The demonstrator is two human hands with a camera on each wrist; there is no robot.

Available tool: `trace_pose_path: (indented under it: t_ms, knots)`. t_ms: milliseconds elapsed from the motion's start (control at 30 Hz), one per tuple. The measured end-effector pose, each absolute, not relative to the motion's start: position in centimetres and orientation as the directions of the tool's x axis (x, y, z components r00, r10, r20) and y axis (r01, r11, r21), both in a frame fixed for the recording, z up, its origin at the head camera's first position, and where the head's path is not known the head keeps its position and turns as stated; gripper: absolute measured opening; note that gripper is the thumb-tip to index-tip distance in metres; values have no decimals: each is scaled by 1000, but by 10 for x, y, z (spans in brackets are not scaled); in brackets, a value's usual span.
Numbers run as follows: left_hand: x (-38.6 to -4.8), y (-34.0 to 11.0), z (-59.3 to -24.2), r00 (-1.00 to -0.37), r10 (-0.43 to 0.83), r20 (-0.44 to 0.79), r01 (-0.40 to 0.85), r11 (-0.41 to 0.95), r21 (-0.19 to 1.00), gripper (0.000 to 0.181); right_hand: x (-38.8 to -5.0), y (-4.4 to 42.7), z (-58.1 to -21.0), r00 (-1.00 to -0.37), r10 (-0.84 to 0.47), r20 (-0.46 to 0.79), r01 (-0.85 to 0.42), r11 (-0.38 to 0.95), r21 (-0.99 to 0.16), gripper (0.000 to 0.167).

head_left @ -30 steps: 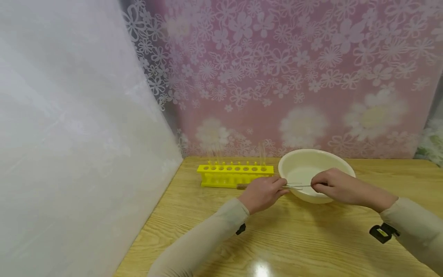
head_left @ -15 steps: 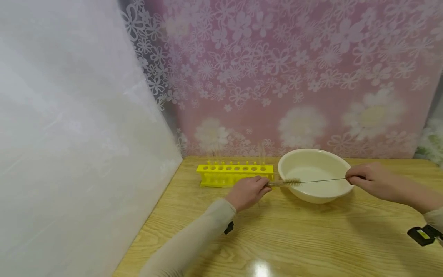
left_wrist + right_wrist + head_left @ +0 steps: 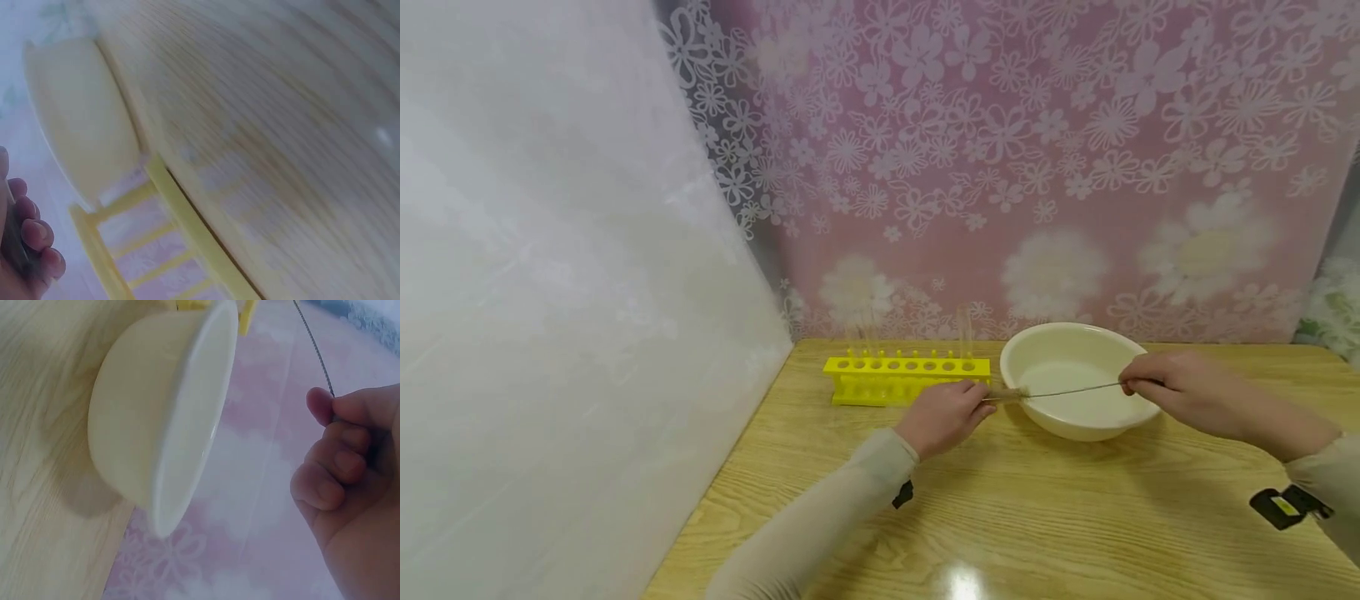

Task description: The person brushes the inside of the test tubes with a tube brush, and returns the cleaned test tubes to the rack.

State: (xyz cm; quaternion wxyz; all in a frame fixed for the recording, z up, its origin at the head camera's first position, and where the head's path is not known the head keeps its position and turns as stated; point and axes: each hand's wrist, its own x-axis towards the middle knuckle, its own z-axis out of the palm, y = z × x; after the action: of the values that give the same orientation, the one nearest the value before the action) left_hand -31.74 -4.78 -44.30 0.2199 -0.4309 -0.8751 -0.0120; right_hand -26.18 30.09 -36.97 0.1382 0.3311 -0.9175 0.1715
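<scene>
In the head view, my left hand grips a clear glass test tube held level in front of the rack. The thumb and fingers of my right hand pinch the thin twisted wire of a test tube brush. Its tan bristles sit at the tube's right-hand mouth, partly inside. The wire crosses above the cream basin. Behind my left hand stands a yellow test tube rack. In the left wrist view, the curled fingers show at the left edge, with the tube largely hidden.
Several clear test tubes stand upright in the rack, at its left and right ends. The basin rests on the wooden table to the rack's right. A pale sheet borders the left, and a pink flowered cloth hangs behind.
The right hand drew the brush rightward until its bristles showed outside the tube, then came partway back left, so fewer bristles show. My left hand shifted left with the tube, then slightly right.
</scene>
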Motion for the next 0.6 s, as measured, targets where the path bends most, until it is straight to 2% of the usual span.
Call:
trace_pose_path:
  t_ms: [67, 233, 333, 467, 600]
  knots:
    - [-314, -41, -440, -522, 757, 394, 762, 621, -183, 30, -261, 286, -369, -747, -574, 334, -659, 706, -259, 18]
    - [-308, -25, -435, -473, 779, 412, 780, 588, -216, 29, -267, 248, -376, -690, -645, 330, -724, 610, -321, 18]
    - [-308, -23, -435, -454, 784, 423, 786, 576, -223, 29, -271, 235, -379, -683, -665, 303, -728, 586, -357, 23]
    - [-310, -26, -436, -449, 782, 432, 792, 572, -213, 30, -272, 233, -379, -687, -671, 279, -724, 594, -351, 29]
    - [-312, -28, -436, -436, 789, 433, 804, 558, -206, 33, -272, 238, -375, -671, -682, 290, -740, 598, -307, 26]
